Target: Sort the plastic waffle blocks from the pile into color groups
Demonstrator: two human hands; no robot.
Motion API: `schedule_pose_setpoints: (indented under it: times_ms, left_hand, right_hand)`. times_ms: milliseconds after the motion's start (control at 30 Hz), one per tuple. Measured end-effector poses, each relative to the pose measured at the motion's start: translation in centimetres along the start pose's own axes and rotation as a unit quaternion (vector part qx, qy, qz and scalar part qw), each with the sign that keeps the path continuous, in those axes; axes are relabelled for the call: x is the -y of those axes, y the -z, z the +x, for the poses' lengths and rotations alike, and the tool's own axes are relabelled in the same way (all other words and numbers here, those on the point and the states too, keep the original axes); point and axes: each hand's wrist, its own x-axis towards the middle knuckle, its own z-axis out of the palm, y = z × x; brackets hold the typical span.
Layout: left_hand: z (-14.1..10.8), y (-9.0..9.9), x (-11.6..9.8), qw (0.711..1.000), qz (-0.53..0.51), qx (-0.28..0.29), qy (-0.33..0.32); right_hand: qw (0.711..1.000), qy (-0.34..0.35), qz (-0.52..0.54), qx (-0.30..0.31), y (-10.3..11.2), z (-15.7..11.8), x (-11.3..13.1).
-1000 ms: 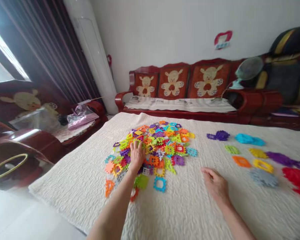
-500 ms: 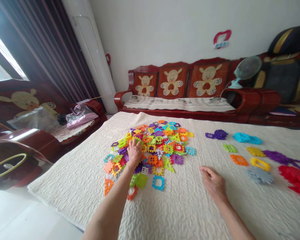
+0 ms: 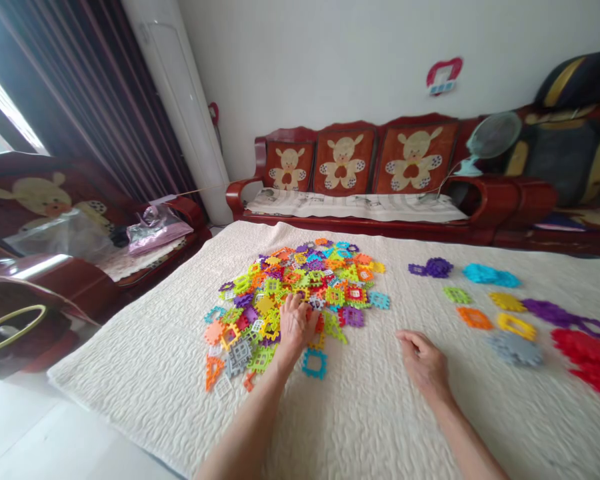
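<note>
My left hand [image 3: 296, 325] rests on the near side of a heap of plastic interlocking building pieces [image 3: 273, 285], palm down. Its fingers are bent and slightly apart, touching the pieces; part of a red piece shows beside the thumb, and what lies under the palm is hidden. To the right, my right hand [image 3: 425, 363] lies on the quilted cloth [image 3: 360, 413] with its fingers curled in, and nothing shows in it. A blue square frame piece [image 3: 314, 364] sits just right of my left wrist. Grey window-like pieces [image 3: 239, 357] lie left of that forearm.
Sorted groups lie at right: purple [image 3: 439, 267], light blue [image 3: 490, 275], grey [image 3: 516, 349] and red [image 3: 587, 353] pieces. Single green [image 3: 457, 295] and orange [image 3: 474, 318] pieces sit among them. Beyond the table stands a wooden sofa [image 3: 350, 223]; a fan [image 3: 495, 137] is at its right.
My left hand has moved right and nearer across the heap. Grey and white pieces now show where its forearm was. My right hand stays curled in the same place on the cloth.
</note>
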Motion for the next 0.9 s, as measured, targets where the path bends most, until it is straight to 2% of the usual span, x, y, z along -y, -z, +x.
schedule_pose_setpoints:
  times_ms: [133,300,500,733,833,900]
  left_hand:
    - [-0.1,-1.2,-1.5,1.000,-0.002,-0.009,0.022]
    - [0.2,-2.4,-1.9,0.998,0.009,-0.031,0.046]
    - [-0.2,-3.4,-1.1,0.996,0.028,-0.082,0.011]
    - [0.9,-4.9,1.4,0.981,-0.010,-0.192,-0.029]
    - [1.3,-4.4,0.8,0.968,0.001,-0.240,-0.071]
    - [1.2,-4.2,-0.4,0.965,0.006,-0.234,-0.120]
  right_hand:
    - [1.000,0.005,0.002,0.000,0.0,0.0,-0.1]
    - [1.000,0.000,0.003,-0.003,-0.2,0.0,-0.3]
    - [0.999,-0.001,0.042,-0.008,0.0,-0.2,1.1]
    - [0.996,-0.019,0.091,-0.014,-0.2,-0.4,1.7]
    - [0.992,-0.043,0.115,-0.035,-0.4,-0.4,1.5]
    - [0.987,-0.069,0.138,-0.051,-0.5,-0.3,1.4]
